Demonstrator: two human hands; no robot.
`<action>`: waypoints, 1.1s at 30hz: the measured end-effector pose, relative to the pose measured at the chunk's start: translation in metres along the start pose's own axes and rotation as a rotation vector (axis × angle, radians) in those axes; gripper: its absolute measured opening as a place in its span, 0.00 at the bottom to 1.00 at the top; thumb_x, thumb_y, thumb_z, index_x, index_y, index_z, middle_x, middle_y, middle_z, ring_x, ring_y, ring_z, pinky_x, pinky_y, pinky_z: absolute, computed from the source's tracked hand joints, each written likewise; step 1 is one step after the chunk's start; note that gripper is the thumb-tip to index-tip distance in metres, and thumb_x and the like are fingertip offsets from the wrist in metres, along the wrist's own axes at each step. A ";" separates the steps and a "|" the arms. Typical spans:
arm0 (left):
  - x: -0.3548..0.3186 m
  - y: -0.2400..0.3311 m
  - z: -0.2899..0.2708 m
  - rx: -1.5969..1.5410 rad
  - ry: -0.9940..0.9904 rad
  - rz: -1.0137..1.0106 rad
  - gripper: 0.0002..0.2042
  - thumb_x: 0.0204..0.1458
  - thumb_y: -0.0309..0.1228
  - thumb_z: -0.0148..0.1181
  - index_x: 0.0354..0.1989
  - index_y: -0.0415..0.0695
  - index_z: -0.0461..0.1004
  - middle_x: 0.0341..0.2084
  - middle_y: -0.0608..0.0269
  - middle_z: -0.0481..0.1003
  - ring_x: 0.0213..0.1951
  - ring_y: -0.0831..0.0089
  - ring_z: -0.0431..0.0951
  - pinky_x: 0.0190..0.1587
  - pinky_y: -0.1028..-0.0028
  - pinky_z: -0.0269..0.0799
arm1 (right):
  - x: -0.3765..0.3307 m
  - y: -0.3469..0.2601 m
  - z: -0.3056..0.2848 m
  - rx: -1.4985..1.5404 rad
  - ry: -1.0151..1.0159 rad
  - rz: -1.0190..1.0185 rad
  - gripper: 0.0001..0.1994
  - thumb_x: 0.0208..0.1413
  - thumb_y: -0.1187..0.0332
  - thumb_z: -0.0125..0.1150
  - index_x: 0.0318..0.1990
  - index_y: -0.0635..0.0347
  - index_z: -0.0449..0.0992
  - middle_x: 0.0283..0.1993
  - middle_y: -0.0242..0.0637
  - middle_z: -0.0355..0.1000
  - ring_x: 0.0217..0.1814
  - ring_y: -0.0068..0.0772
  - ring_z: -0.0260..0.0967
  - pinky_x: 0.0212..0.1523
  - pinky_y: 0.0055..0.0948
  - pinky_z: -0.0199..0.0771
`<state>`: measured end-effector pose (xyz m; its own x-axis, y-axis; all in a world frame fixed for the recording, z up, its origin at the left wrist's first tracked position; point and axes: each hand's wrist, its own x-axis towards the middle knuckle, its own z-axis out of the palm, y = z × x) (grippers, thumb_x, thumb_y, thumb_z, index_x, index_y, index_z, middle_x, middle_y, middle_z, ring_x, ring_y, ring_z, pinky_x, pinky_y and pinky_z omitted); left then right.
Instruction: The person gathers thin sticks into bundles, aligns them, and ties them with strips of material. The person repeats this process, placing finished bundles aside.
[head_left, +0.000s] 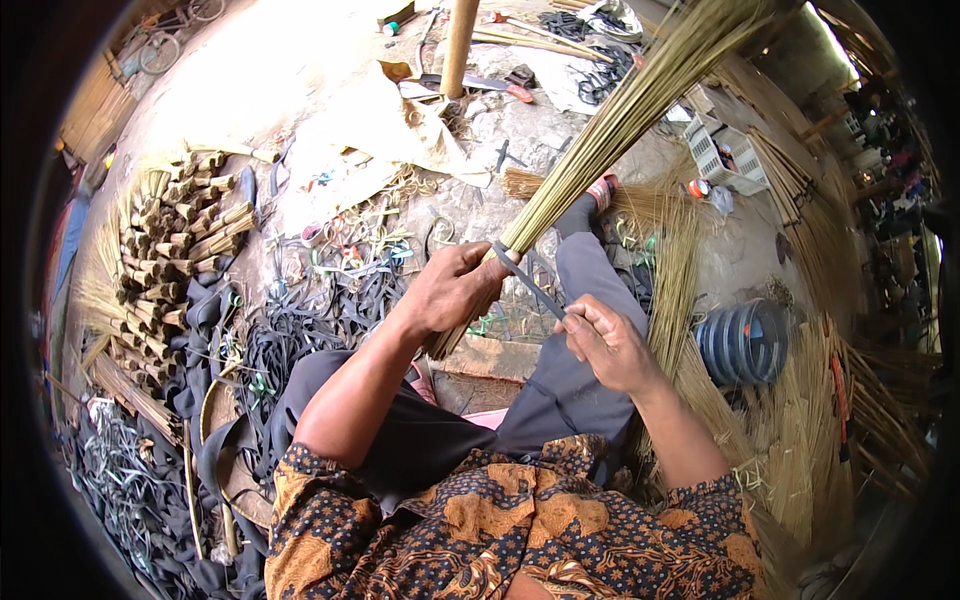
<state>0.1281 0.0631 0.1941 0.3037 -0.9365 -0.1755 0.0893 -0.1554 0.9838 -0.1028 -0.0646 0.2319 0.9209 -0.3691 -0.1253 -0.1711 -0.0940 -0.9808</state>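
My left hand (458, 287) is closed round the butt end of a broom bundle (598, 142) of thin, stiff, yellow-green sticks. The bundle slants up and away to the right, its tips fanning out at the top edge. A dark rubber strip (532, 281) wraps the bundle just above my left hand. Its free length runs down to the right into my right hand (606, 343), whose fingers pinch it. Between the two hands the strip looks straight. The bundle's cut ends show below my left hand, over my lap.
Tied stick bundles (165, 240) are piled at the left. Dark rubber strips (320, 325) litter the ground beside them. At the right stand a dark ribbed bucket (741, 343), a white crate (728, 155) and loose sticks (676, 280). Farther off are a wooden post (459, 50) and a knife (480, 83).
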 end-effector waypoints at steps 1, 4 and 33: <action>-0.003 0.003 0.005 -0.138 -0.100 0.018 0.22 0.68 0.50 0.56 0.35 0.41 0.76 0.20 0.67 0.74 0.21 0.79 0.70 0.25 0.75 0.67 | 0.007 0.005 -0.004 -0.029 -0.013 -0.025 0.06 0.72 0.69 0.53 0.44 0.61 0.75 0.26 0.21 0.63 0.26 0.13 0.56 0.29 0.20 0.61; -0.011 0.008 0.019 -0.496 -0.366 0.017 0.18 0.68 0.46 0.58 0.43 0.40 0.76 0.23 0.63 0.76 0.22 0.78 0.76 0.24 0.77 0.74 | 0.030 0.020 -0.012 -0.136 -0.004 -0.209 0.06 0.68 0.75 0.56 0.48 0.62 0.77 0.28 0.26 0.71 0.29 0.20 0.67 0.33 0.24 0.70; -0.006 -0.013 0.024 0.516 0.150 0.023 0.20 0.59 0.41 0.67 0.46 0.33 0.77 0.24 0.50 0.79 0.26 0.65 0.81 0.33 0.64 0.76 | 0.080 -0.038 0.006 -1.108 -0.215 -0.176 0.07 0.64 0.67 0.57 0.39 0.61 0.73 0.34 0.49 0.77 0.38 0.55 0.78 0.36 0.49 0.77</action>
<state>0.1026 0.0632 0.1831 0.4353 -0.8923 -0.1194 -0.3856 -0.3046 0.8710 -0.0202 -0.0849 0.2582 0.9854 -0.1138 -0.1270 -0.1501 -0.9323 -0.3292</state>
